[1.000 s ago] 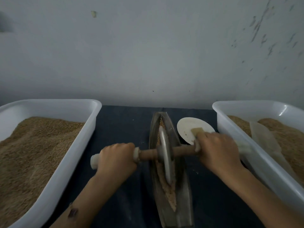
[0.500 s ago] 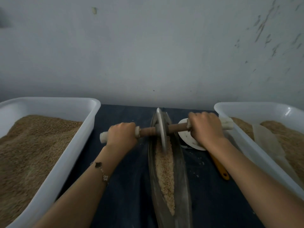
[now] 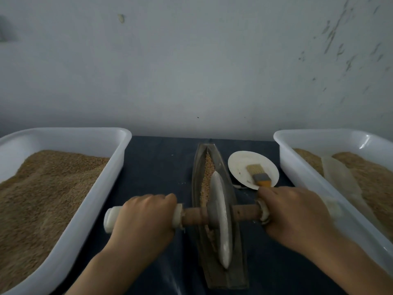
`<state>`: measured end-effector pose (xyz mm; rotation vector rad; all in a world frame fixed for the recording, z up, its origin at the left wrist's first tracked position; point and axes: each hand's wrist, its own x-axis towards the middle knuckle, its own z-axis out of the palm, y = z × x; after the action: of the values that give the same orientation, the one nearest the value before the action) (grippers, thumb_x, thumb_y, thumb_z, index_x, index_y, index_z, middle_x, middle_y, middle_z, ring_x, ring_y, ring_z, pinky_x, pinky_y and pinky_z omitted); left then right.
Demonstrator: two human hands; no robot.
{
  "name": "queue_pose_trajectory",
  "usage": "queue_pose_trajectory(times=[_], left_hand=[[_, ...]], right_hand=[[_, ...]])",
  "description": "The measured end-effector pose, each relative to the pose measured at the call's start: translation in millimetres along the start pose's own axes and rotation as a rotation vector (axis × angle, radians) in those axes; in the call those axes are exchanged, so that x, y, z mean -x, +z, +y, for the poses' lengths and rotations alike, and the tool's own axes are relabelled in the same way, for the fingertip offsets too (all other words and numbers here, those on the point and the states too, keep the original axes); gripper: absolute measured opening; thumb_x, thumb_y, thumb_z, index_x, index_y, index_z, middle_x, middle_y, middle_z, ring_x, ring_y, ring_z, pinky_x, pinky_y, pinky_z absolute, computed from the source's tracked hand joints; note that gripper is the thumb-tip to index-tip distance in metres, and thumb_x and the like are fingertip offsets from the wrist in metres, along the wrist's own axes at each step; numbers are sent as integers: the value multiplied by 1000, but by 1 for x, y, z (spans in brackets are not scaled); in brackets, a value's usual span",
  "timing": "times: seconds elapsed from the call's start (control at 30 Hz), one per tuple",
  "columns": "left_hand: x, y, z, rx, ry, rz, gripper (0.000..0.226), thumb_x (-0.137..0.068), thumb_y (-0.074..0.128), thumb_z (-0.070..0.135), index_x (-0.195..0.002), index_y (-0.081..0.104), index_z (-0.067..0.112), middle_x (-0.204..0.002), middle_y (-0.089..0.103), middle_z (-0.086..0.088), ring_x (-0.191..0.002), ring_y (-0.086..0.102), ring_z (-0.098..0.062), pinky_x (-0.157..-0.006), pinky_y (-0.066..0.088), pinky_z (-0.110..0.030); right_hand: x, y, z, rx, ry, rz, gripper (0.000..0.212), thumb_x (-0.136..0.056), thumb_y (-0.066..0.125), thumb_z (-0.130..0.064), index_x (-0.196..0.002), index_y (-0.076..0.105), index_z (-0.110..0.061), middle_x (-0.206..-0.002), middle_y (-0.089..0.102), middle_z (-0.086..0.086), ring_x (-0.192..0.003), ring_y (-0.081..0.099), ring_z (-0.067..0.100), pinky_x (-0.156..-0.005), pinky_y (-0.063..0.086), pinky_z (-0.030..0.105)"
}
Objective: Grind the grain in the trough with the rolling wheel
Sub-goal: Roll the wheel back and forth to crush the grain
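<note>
Mid-grind, the left hand (image 3: 144,218) and right hand (image 3: 295,218) each clamp the axle (image 3: 244,212), the rolling wheel (image 3: 220,220) sits toward the trough's (image 3: 196,184) near end, and the next push likely runs toward the grain (image 3: 207,177) by the desk's (image 3: 157,162) far edge.

Left hand (image 3: 142,218) bare, right hand (image 3: 295,216) bare, forearms unsleeved

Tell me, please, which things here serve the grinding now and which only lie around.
In use:
- boat-shaped metal trough
- tan grain
- metal rolling wheel with wooden axle
- left hand, right hand

Lying about:
- two white plastic tubs
- round white plate
- orange-handled brush
</note>
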<state>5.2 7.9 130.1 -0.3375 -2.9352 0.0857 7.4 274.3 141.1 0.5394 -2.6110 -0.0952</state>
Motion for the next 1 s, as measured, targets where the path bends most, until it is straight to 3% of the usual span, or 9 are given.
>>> queue_pose_trajectory(times=[0.1, 0.17, 0.2, 0.33, 0.43, 0.53, 0.73, 0.9, 1.0], left_hand=[[-22, 11, 0, -8, -23, 8, 24, -83, 49, 37, -69, 30, 32, -71, 45, 14, -63, 41, -4, -50, 20, -21], [-44, 19, 0, -18, -36, 67, 18, -82, 51, 35, -74, 36, 30, -76, 53, 12, -69, 52, -9, -55, 27, -25], [-57, 21, 0, -24, -38, 93, 17, -82, 52, 34, -75, 37, 29, -78, 55, 10, -72, 55, -12, -58, 29, -26], [-111, 23, -4, -44, -31, 85, 16, -79, 57, 30, -75, 42, 28, -72, 45, 10, -70, 51, -16, -62, 33, -30], [-134, 22, -10, -6, -49, 17, 12, -78, 57, 28, -74, 46, 27, -65, 43, 10, -64, 45, -15, -60, 33, -30], [-135, 25, -13, 40, -58, 13, 11, -79, 58, 28, -73, 48, 26, -66, 48, 7, -60, 46, -13, -60, 35, -30], [-91, 25, -6, -1, -43, 44, 26, -79, 56, 28, -64, 35, 28, -65, 45, 9, -57, 41, -10, -57, 33, -28], [-40, 5, -2, -10, -6, -99, 15, -77, 53, 34, -68, 42, 28, -70, 49, 11, -65, 48, -12, -59, 34, -26], [-13, -9, 1, -15, 6, -114, 19, -77, 52, 37, -66, 39, 30, -67, 48, 12, -60, 45, -6, -51, 28, -23]], right_hand=[[-16, 23, 6, 5, 27, -78, 45, -46, 81, -27, -62, 40, -32, -50, 43, -10, -41, 39, 10, -40, 19, 17], [-36, 41, 14, 15, 117, -220, 30, -67, 67, -34, -71, 37, -34, -64, 48, -10, -58, 51, 12, -51, 37, 25], [-47, 51, 19, 3, 148, -254, 24, -71, 61, -35, -75, 38, -34, -68, 49, -9, -63, 51, 14, -55, 39, 28], [-87, 80, 38, -19, 217, -248, 18, -75, 57, -44, -81, 45, -33, -72, 46, -9, -70, 51, 19, -60, 31, 29], [-106, 89, 43, 6, 228, -179, 13, -74, 56, -33, -79, 45, -29, -67, 41, -8, -61, 42, 18, -58, 28, 29], [-110, 89, 41, 35, 201, -109, 13, -73, 55, -28, -78, 43, -27, -68, 50, -7, -60, 42, 20, -55, 25, 29], [-67, 75, 23, 95, 140, 52, 27, -70, 68, -22, -70, 40, -21, -65, 59, 3, -54, 45, 24, -52, 23, 29], [-19, 34, 5, 39, 78, 103, 37, -47, 81, -9, -61, 48, -19, -53, 53, -1, -43, 42, 18, -46, 23, 26], [1, 16, 0, -14, 74, 95, 42, -39, 83, -8, -59, 47, -20, -51, 51, -3, -40, 44, 17, -41, 19, 21]])
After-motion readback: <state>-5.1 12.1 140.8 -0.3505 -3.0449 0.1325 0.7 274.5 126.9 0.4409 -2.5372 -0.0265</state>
